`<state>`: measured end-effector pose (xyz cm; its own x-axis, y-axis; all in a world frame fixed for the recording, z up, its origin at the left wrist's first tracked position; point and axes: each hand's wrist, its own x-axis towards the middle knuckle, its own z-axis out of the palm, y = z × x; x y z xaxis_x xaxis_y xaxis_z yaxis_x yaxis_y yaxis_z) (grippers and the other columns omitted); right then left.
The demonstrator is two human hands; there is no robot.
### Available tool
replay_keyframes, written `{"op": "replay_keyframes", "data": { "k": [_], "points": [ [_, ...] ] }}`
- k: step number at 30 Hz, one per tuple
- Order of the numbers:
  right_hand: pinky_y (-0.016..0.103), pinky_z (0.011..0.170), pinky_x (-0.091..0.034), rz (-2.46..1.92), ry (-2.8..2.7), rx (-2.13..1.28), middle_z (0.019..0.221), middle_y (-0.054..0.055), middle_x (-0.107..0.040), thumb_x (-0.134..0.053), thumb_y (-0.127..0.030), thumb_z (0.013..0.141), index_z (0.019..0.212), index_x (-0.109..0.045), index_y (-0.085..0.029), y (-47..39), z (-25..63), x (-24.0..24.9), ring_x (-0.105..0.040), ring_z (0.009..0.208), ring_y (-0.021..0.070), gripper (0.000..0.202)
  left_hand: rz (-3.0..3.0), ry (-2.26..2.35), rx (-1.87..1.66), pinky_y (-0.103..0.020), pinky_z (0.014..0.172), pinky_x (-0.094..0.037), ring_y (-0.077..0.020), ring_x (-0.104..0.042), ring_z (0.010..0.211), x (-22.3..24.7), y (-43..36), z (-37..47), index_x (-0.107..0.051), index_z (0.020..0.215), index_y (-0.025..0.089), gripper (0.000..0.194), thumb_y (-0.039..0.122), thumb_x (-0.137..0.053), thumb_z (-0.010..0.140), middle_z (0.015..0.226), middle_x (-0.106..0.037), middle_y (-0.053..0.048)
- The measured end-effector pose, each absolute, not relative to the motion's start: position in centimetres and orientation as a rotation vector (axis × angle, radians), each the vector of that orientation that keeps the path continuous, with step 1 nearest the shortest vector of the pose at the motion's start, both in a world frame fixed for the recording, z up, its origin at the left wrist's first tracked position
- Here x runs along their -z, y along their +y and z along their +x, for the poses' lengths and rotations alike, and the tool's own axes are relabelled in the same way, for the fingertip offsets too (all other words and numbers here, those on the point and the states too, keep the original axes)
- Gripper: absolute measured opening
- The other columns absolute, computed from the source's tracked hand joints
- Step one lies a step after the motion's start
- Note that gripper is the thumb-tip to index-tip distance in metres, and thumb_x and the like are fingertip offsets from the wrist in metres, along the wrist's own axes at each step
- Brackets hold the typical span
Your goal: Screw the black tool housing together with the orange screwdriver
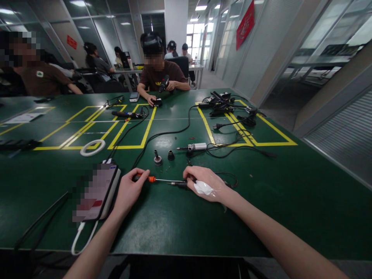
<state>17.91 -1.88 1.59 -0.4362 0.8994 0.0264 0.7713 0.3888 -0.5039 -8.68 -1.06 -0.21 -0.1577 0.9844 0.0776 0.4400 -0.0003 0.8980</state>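
Observation:
My left hand [130, 186] is closed round the black and orange handle of a screwdriver [152, 179]. The thin metal shaft runs right, towards my right hand [205, 183], its tip end close to my fingers. In that hand is a slim black tool piece [182, 185] with a metal end pointing left; my fingers hide much of it. White tape covers part of the back of this hand. Just beyond both hands stand a round metal-based nozzle [157, 159] and a small black cone-shaped part [171, 155]. A silver cylinder [197, 147] with wires lies behind them.
A phone [100, 192] with a white cable lies left of my left arm. Farther off are a tape roll [92, 147], a black handled tool [127, 114] and a heap of black tools and cables [219, 102]. Across the green table a person [162, 73] holds a dark tool.

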Motion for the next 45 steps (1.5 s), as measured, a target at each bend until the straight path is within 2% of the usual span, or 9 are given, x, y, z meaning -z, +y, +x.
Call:
{"op": "replay_keyframes", "data": {
  "k": [6,15,21,24,30,34,38,45],
  "points": [
    [0.030,0.079,-0.047,-1.364,-2.349,-0.614,0.095,0.006,-0.074,-0.056,-0.011,0.090,0.095,-0.071,-0.019,-1.81,18.21,-1.34,-0.066,0.085,0.0188,0.018,1.471,1.661,-1.159,-0.024,0.050,-0.032,-0.0145,-0.046,0.053,0.33,-1.04,-8.69,-0.069,0.069,0.020,0.042,0.062,-0.075,0.073,0.057,-0.056,0.003],
    [0.030,0.081,-0.048,-1.362,-2.344,-0.620,0.095,0.007,-0.075,-0.055,-0.012,0.091,0.095,-0.073,-0.019,-1.69,18.35,-1.15,-0.068,0.086,0.0201,0.019,1.503,1.674,-1.125,-0.025,0.052,-0.036,-0.0156,-0.049,0.054,-0.23,-1.18,-8.45,-0.069,0.066,0.020,0.041,0.060,-0.072,0.073,0.057,-0.060,0.001],
    [0.031,0.081,-0.049,-1.375,-2.340,-0.624,0.096,0.007,-0.076,-0.055,-0.012,0.092,0.094,-0.072,-0.019,-1.70,18.28,-1.30,-0.069,0.087,0.0207,0.019,1.426,1.588,-1.153,-0.025,0.054,-0.040,-0.0140,-0.049,0.053,-0.56,-1.21,-8.42,-0.069,0.068,0.019,0.025,0.044,-0.068,0.068,0.063,-0.065,0.000],
    [0.031,0.082,-0.049,-1.394,-2.352,-0.623,0.097,0.007,-0.076,-0.056,-0.012,0.092,0.095,-0.072,-0.019,-1.71,18.25,-1.32,-0.069,0.088,0.0209,0.018,1.406,1.564,-1.168,-0.024,0.052,-0.038,-0.0134,-0.049,0.053,-0.59,-1.26,-8.40,-0.069,0.070,0.019,0.022,0.041,-0.069,0.066,0.060,-0.061,0.001],
    [0.032,0.082,-0.049,-1.427,-2.350,-0.647,0.098,0.008,-0.076,-0.055,-0.012,0.092,0.095,-0.072,-0.019,-1.76,18.22,-1.59,-0.070,0.089,0.0220,0.019,1.360,1.569,-1.139,-0.022,0.046,-0.029,-0.0115,-0.042,0.045,-0.51,-1.43,-8.25,-0.067,0.078,0.019,0.031,0.049,-0.072,0.070,0.050,-0.051,0.006],
    [0.032,0.082,-0.049,-1.420,-2.354,-0.647,0.098,0.008,-0.077,-0.055,-0.013,0.092,0.094,-0.072,-0.019,-1.79,18.27,-1.69,-0.070,0.090,0.0218,0.019,1.353,1.572,-1.147,-0.023,0.045,-0.030,-0.0109,-0.042,0.042,-0.30,-1.38,-8.30,-0.066,0.077,0.019,0.034,0.051,-0.074,0.070,0.049,-0.050,0.007],
    [0.030,0.080,-0.049,-1.407,-2.345,-0.625,0.096,0.007,-0.077,-0.054,-0.012,0.091,0.094,-0.073,-0.019,-1.78,18.32,-1.50,-0.069,0.087,0.0205,0.020,1.369,1.587,-1.150,-0.024,0.049,-0.036,-0.0122,-0.047,0.045,-0.14,-1.21,-8.35,-0.067,0.075,0.020,0.033,0.052,-0.074,0.069,0.054,-0.056,0.005],
    [0.031,0.082,-0.049,-1.435,-2.358,-0.631,0.098,0.008,-0.076,-0.055,-0.011,0.091,0.095,-0.072,-0.018,-1.76,18.20,-1.50,-0.070,0.088,0.0213,0.019,1.452,1.624,-1.172,-0.029,0.065,-0.049,-0.0189,-0.061,0.064,-0.08,-0.92,-8.52,-0.070,0.073,0.019,0.037,0.055,-0.075,0.067,0.072,-0.071,-0.003]
  ]
}}
